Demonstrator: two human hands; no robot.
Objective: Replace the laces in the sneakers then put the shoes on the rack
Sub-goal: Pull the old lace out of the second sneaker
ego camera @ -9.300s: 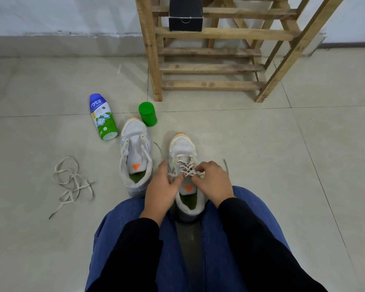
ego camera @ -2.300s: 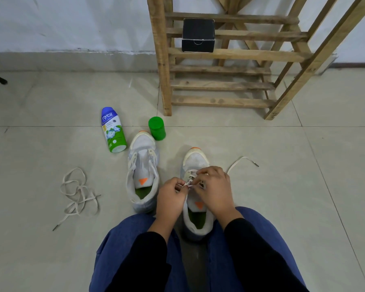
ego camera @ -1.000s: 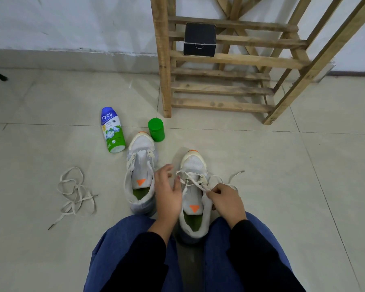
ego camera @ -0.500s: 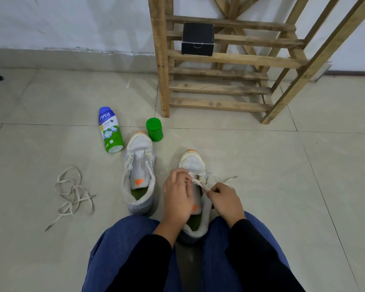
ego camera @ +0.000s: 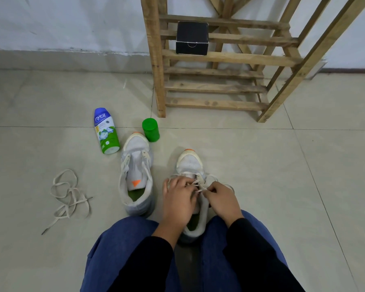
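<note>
1. A pale grey mesh sneaker [ego camera: 190, 164] with an orange toe tip stands on the tiled floor [ego camera: 282, 175] between the person's knees, toe toward the wooden slat rack [ego camera: 215, 57].
2. The right hand [ego camera: 219, 199] pinches the cream flat lace [ego camera: 198, 182] threaded in it, just over the tongue.
3. The left hand [ego camera: 178, 199] lies across the lacing, fingers bent; whether it grips the lace I cannot tell.
4. A second sneaker [ego camera: 136, 175], unlaced, stands just to the left.
5. A loose cream lace [ego camera: 69, 197] lies tangled well to the left.
6. A blue-and-green plastic bottle [ego camera: 105, 131] lies near a green cylindrical cap [ego camera: 150, 130]; a black box [ego camera: 191, 37] sits on the rack.
</note>
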